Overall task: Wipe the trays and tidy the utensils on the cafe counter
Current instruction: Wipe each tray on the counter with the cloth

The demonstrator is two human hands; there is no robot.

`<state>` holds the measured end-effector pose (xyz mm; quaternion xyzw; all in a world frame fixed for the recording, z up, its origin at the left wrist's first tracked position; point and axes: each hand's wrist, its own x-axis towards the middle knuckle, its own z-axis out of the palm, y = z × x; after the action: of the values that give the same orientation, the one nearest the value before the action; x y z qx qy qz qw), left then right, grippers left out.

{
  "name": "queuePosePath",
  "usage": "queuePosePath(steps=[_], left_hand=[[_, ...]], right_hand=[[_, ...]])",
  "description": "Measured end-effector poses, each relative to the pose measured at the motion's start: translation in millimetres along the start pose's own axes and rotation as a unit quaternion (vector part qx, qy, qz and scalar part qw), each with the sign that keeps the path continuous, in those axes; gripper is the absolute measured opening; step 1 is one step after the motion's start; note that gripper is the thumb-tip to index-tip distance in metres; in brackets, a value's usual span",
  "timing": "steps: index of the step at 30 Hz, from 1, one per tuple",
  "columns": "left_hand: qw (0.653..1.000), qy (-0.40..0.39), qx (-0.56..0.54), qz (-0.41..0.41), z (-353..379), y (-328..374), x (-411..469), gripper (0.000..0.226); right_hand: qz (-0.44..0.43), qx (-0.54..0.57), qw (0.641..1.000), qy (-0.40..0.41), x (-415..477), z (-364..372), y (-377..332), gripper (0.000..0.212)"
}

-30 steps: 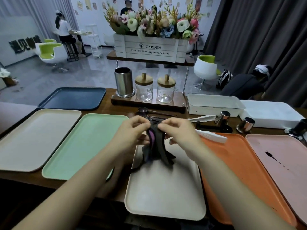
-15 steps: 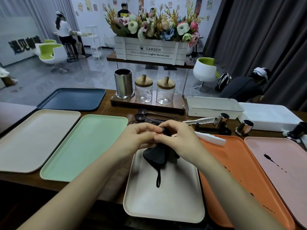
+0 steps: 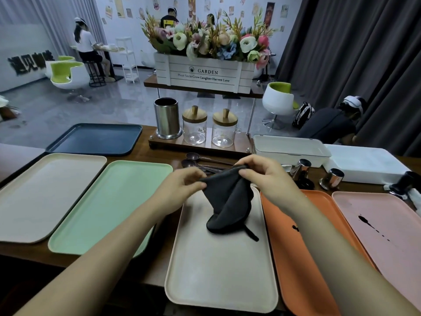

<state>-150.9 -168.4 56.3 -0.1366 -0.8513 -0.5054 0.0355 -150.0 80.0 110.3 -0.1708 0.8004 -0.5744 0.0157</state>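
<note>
**Cloth in hand, wiping barely begun**

The dark cloth [image 3: 227, 201] hangs over the far end of the beige tray [image 3: 218, 281], with its lower fold and loop resting on the tray. The left grip [image 3: 180, 185] pinches one top edge and the right grip [image 3: 266, 176] the other, both closed on fabric. I judge that the cloth is being readied and wiping is only starting. The orange tray [image 3: 296, 252] carries a dark spot and the pink tray [image 3: 391, 224] a dark streak with drips, both unwiped. Spoons [image 3: 198, 160] lie loose on the counter [image 3: 159, 156], outside the steel holder [image 3: 167, 117], so tidying remains. The flower crate [image 3: 205, 74] reads "GARDEN" and "Plant·Smile·Grow Laughter·Harvest Love". The black wall characters at far left are unreadable.
</note>
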Motion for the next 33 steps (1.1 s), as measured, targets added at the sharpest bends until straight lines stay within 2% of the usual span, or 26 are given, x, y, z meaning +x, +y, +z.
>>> queuePosePath(steps=[3,5,8,11,13,17,19,21,22,23,25,27,28,30,33], left_hand=[[0.997,0.074,0.0,0.033,-4.1,16.4,11.8,0.015],[0.998,0.043,0.005,0.043,-4.9,21.3,8.9,0.009],[0.997,-0.06,0.054,0.019,2.3,9.4,-13.5,0.004],[0.976,-0.173,0.128,-0.039,11.1,-8.0,-42.0,0.006],[0.967,-0.199,0.147,-0.063,15.2,-13.4,-49.9,0.005],[0.983,-0.079,0.152,-0.068,25.8,-18.8,-28.0,0.005],[0.984,-0.024,0.159,-0.076,35.3,-23.2,-10.4,0.007],[0.975,0.005,0.212,-0.072,44.6,-30.5,0.9,0.012],[0.969,0.015,0.238,-0.066,47.7,-33.5,2.3,0.019],[0.965,0.03,0.253,-0.056,49.6,-36.4,1.7,0.027],[0.966,0.066,0.25,-0.034,49.7,-42.0,-3.2,0.035],[0.969,0.088,0.232,-0.018,46.9,-46.8,-9.1,0.031],[0.969,0.091,0.227,-0.013,45.1,-50.0,-11.8,0.026],[0.97,0.08,0.231,-0.002,42.1,-57.6,-17.3,0.022],[0.966,0.043,0.254,0.015,42.9,-68.8,-27.7,0.033]], right_hand=[[-0.008,0.022,0.998,0.051,4.1,-11.2,-2.9,0.017],[-0.015,0.005,0.999,0.041,1.0,-18.7,0.6,0.016],[0.026,-0.053,0.996,-0.069,-14.9,-21.6,32.1,0.016],[0.12,-0.123,0.96,-0.223,-37.5,-11.9,67.9,0.016],[0.177,-0.111,0.946,-0.248,-44.7,-3.0,78.8,0.013],[0.143,-0.189,0.967,-0.092,-21.5,6.4,88.1,0.009],[0.131,-0.281,0.95,-0.026,-8.9,10.8,89.5,0.011],[0.098,-0.391,0.915,0.012,-6.3,18.6,88.7,0.029],[0.061,-0.412,0.909,0.023,-6.8,22.5,88.6,0.038],[0.019,-0.408,0.912,0.02,-7.8,26.6,87.2,0.043],[-0.026,-0.382,0.921,-0.064,-11.0,35.3,84.8,0.046],[-0.021,-0.379,0.912,-0.158,-14.5,45.4,85.3,0.05],[-0.022,-0.39,0.903,-0.177,-15.9,49.7,86.2,0.05],[-0.019,-0.428,0.887,-0.171,-20.5,57.2,84.9,0.052],[0.061,-0.462,0.874,-0.14,-37.2,68.0,76.3,0.061]])
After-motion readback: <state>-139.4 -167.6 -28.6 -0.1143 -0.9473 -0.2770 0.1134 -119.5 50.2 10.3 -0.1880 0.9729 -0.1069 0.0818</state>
